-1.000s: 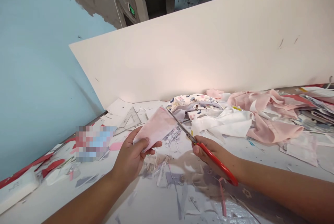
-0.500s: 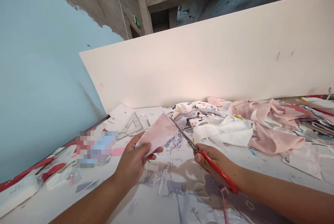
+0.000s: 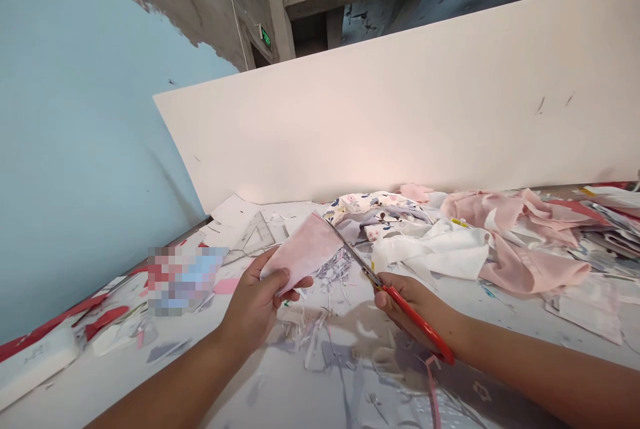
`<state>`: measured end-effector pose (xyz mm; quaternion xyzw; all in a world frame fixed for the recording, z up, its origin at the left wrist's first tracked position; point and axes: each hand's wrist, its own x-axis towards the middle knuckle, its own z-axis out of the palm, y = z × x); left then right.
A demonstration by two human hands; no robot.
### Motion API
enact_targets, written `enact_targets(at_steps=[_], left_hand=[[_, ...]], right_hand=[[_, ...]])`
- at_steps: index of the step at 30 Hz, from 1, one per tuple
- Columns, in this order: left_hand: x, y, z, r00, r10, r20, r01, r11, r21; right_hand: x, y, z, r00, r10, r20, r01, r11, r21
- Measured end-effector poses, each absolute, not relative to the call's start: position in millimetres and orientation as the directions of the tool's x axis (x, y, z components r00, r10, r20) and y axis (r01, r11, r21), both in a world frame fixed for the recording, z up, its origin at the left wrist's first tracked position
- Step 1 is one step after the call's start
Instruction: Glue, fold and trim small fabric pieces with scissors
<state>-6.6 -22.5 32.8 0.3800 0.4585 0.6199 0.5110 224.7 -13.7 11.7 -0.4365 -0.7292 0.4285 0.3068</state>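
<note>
Between the thumb and fingers of my left hand (image 3: 263, 289) is a flat pink piece of fabric (image 3: 305, 249), held up above the table and tilted. My right hand (image 3: 410, 302) is closed around red-handled scissors (image 3: 417, 319). Their narrow metal blades point up and left, with the tips at the fabric's upper right edge. The blades look nearly closed; whether they touch the fabric I cannot tell. Below both hands, thin scraps and strips of cloth (image 3: 335, 269) litter the white table (image 3: 280, 382).
Behind the hands lie floral cloth (image 3: 370, 206), white cloth (image 3: 440, 252) and crumpled pink cloth (image 3: 535, 266). A clear set square (image 3: 257, 236) rests at the back left, near red scraps (image 3: 105, 321). A pale upright panel (image 3: 375, 116) borders the table's far side.
The camera view has shifted, so the whole scene sits lower than a second ago. Both hands keep their grip, and the scissors stay at the same edge of the fabric.
</note>
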Motion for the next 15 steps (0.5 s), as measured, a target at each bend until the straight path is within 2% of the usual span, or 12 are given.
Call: enact_targets(at_steps=[5, 15], left_hand=[[-6.5, -21.9, 34.2, -0.179, 0.984, 0.020, -0.283, -0.071, 0.957], [-8.1, -20.5, 31.3, -0.172, 0.984, 0.040, -0.273, -0.086, 0.958]], right_hand=[[227.9, -11.3, 5.9, -0.444, 0.896, -0.009, 0.379, 0.178, -0.908], [226.1, -4.4, -5.5, -0.380, 0.922, -0.077, 0.336, 0.060, -0.940]])
